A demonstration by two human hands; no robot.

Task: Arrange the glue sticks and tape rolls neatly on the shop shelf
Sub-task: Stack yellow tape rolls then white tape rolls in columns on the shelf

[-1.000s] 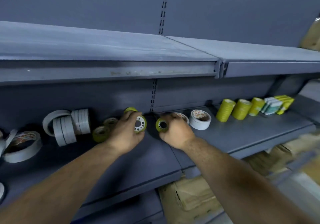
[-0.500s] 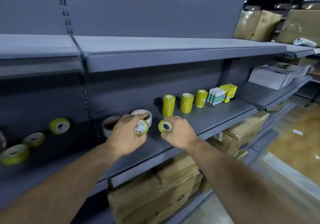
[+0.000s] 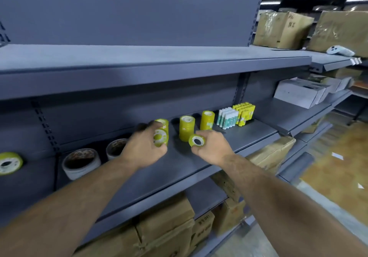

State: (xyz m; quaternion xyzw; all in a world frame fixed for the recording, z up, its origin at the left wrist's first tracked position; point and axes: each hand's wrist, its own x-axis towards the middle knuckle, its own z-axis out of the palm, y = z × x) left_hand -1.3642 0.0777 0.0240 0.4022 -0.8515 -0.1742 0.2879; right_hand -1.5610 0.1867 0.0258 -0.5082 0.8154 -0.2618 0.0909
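at the middle shelf [image 3: 199, 167], both grips full

centre of the frame, the left hand [image 3: 143, 150] clasps a yellow tape roll [image 3: 159, 137] right in front of the leftmost yellow stack [image 3: 162, 123]; whether they touch i can't tell. the right hand [image 3: 212, 147] pinches a second yellow roll [image 3: 196, 141] just below the middle stack [image 3: 186, 127]. a third stack [image 3: 207, 119] and the glue sticks [image 3: 228, 118] stand further right. two white rolls [image 3: 80, 163] sit at lower left.

yellow-green tape rolls [image 3: 186, 127], grey shelf [image 3: 249, 133].
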